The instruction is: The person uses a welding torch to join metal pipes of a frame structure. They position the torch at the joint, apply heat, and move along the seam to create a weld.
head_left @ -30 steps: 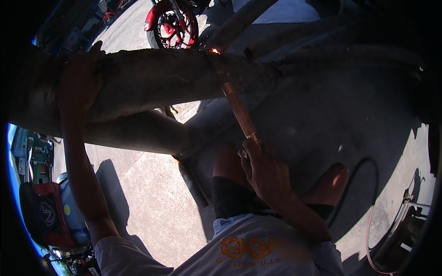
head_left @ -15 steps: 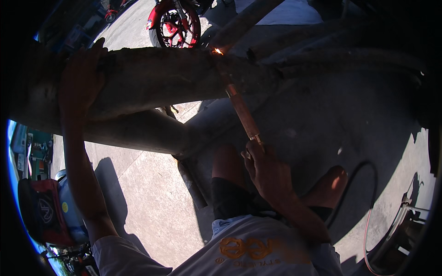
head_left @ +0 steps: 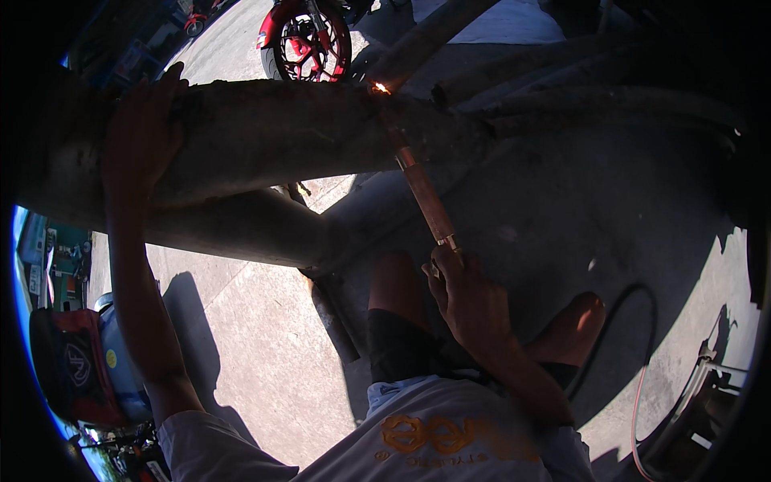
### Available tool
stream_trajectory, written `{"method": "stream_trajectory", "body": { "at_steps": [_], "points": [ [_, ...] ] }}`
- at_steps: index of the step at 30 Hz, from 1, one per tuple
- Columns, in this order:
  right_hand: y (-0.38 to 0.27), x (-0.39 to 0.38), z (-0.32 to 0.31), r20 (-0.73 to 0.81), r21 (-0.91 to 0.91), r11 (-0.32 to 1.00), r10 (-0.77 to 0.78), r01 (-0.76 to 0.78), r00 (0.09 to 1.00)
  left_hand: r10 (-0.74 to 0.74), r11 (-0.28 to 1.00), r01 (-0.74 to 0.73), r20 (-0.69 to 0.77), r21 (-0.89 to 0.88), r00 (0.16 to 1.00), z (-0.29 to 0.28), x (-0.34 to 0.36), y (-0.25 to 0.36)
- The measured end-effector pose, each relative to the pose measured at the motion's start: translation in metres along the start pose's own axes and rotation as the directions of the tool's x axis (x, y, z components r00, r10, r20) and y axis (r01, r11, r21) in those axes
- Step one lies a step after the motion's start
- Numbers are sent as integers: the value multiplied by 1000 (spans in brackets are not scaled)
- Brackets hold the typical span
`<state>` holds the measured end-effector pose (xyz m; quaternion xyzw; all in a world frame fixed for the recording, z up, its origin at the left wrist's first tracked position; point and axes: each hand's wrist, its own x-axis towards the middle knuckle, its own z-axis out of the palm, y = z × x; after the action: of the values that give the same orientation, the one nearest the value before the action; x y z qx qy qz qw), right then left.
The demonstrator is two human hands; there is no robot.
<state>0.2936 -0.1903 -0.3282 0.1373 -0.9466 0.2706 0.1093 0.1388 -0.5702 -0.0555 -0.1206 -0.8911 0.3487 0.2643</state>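
Note:
My right hand (head_left: 470,301) is closed round the rear end of a torch (head_left: 428,201) with a long brownish-orange handle. Its tip reaches up and away to a thick grey metal pipe (head_left: 265,140), where a small bright orange glow (head_left: 381,87) burns beside the joint with a slanting pipe (head_left: 430,38). My left hand (head_left: 143,138) lies on the left part of the thick pipe, its fingers stretched out over the far edge. That hand is in deep shade, and part of its fingers is hard to make out.
A second pipe (head_left: 241,229) runs below the first, and a short post (head_left: 333,317) stands near my legs. A dark hose (head_left: 652,309) loops across the floor at right. Beyond the pipes is a red motorcycle wheel (head_left: 309,44); a dark red bag (head_left: 84,365) sits at left.
Almost nothing differs. The glow at the torch tip looks slightly bigger, and both hands keep their places.

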Motion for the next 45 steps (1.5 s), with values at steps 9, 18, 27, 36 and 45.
{"method": "stream_trajectory", "body": {
  "at_steps": [9, 18, 27, 36, 45],
  "points": [
    [2, -1, 4, -11, 15, 1000, 1, -1, 1000, 3, 1000, -3, 0, 31, 1000, 3, 1, -3],
    [2, -1, 3, -21, 21, 1000, -4, 5, 1000, -8, 1000, 8, 25, -19, 1000, 0, 3, -3],
    [1, 0, 0, -16, 57, 998, -1, 1, 1000, -49, 998, 54, 118, -41, 992, -12, 4, 6],
    [-1, -1, -2, 29, 68, 997, 33, -35, 999, -52, 998, 54, 132, -12, 990, -15, 5, 10],
    [1, 0, 0, 3, 90, 996, 19, -19, 1000, -50, 998, 53, 125, -19, 991, -16, 7, 12]
  ]
}}
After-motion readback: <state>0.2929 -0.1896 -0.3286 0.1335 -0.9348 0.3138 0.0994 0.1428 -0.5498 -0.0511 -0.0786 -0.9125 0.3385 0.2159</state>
